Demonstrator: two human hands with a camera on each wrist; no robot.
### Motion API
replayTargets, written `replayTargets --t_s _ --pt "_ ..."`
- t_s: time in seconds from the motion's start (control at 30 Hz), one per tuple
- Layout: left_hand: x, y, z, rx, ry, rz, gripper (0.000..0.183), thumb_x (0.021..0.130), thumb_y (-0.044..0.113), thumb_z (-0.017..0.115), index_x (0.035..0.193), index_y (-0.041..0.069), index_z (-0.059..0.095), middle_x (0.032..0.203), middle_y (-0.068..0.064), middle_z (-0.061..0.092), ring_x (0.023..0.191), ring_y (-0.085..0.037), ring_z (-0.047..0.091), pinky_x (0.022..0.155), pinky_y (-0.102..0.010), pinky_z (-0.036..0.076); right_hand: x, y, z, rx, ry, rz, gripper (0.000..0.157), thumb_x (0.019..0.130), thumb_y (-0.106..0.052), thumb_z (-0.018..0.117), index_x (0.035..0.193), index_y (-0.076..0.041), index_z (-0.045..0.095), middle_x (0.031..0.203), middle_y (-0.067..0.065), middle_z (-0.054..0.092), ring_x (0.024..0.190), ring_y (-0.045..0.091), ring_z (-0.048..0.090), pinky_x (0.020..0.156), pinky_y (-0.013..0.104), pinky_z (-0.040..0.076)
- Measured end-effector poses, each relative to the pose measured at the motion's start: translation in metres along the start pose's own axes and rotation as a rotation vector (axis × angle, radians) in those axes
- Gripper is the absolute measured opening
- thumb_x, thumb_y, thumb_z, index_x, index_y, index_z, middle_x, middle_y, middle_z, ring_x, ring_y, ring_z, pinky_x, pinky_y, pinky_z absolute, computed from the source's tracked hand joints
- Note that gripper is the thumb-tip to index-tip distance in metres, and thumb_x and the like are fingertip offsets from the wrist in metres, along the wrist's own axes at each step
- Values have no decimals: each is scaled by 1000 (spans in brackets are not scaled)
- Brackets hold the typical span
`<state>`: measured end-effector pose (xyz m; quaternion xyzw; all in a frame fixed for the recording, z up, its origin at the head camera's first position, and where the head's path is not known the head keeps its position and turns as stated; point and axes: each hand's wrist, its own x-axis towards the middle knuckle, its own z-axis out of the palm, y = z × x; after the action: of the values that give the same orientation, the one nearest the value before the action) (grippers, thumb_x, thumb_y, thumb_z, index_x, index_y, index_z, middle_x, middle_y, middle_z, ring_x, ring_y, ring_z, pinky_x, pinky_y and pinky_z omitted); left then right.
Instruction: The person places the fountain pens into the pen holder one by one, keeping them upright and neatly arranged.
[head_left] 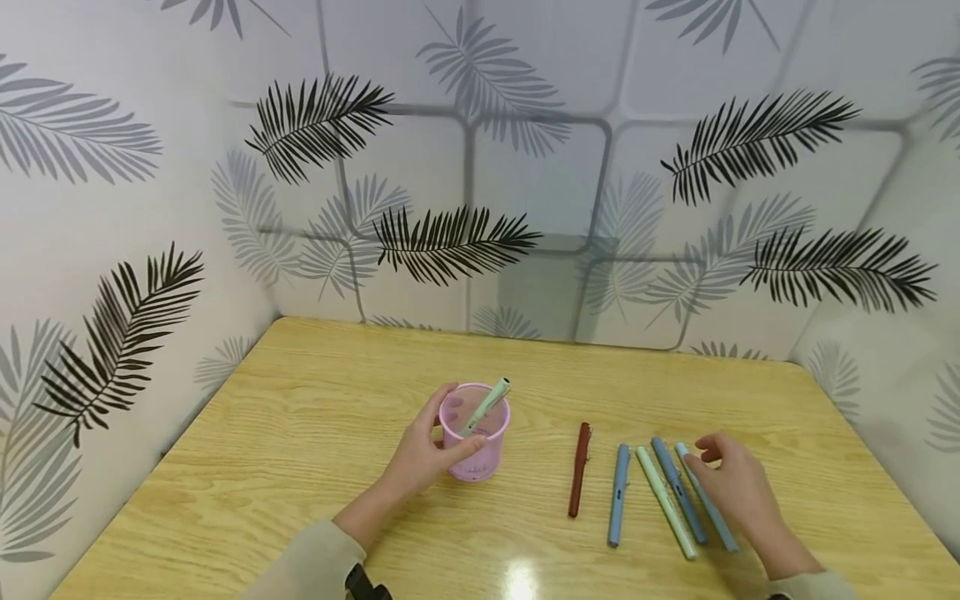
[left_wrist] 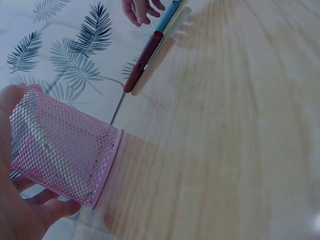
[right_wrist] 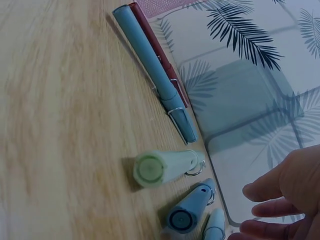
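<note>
My left hand [head_left: 427,446] holds a pink mesh pen cup [head_left: 476,458], the thumb across its near side and the fingers round the far left. A light green pen [head_left: 486,407] leans inside, its capped end above the rim. In the left wrist view the cup [left_wrist: 65,145] stands at the table surface. My right hand [head_left: 735,487] hovers at the right end of a row of pens, its relaxed fingers right over the top of a light blue pen [head_left: 708,500]. The right wrist view shows that hand [right_wrist: 290,200] with nothing between thumb and fingers.
Left of the light blue pen lie a dark blue pen [head_left: 679,492], a light green pen [head_left: 666,502], a blue pen [head_left: 618,496] and a dark red pen [head_left: 579,471]. A leaf-patterned backdrop [head_left: 555,192] rises behind the wooden table [head_left: 315,392].
</note>
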<state>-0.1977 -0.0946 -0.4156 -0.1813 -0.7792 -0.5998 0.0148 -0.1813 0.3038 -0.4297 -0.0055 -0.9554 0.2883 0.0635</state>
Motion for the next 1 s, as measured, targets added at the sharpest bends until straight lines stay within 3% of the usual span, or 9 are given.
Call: replayTargets --t_s 0.33,0.57,1.0 --pt "0 -1 1 -2 6 1 77 82 17 72 145 8 28 134 -22 42 113 -41 47 82 -48 48 0 11 -1 -67 -109 43 44 90 -24 58 110 15 51 91 25 62 81 35 60 63 44 49" --pt "0 -1 1 15 9 6 76 82 17 72 144 8 28 134 -21 42 113 -40 47 82 -47 48 1 12 2 -92 -134 44 39 88 -16 59 106 17 50 91 29 62 79 37 61 61 43 50" --pt "0 -3 2 2 7 16 76 82 17 72 144 8 28 132 -22 44 112 -40 47 82 -46 49 7 13 2 -85 -172 47 37 85 -17 63 102 14 55 93 27 63 82 36 60 65 44 49"
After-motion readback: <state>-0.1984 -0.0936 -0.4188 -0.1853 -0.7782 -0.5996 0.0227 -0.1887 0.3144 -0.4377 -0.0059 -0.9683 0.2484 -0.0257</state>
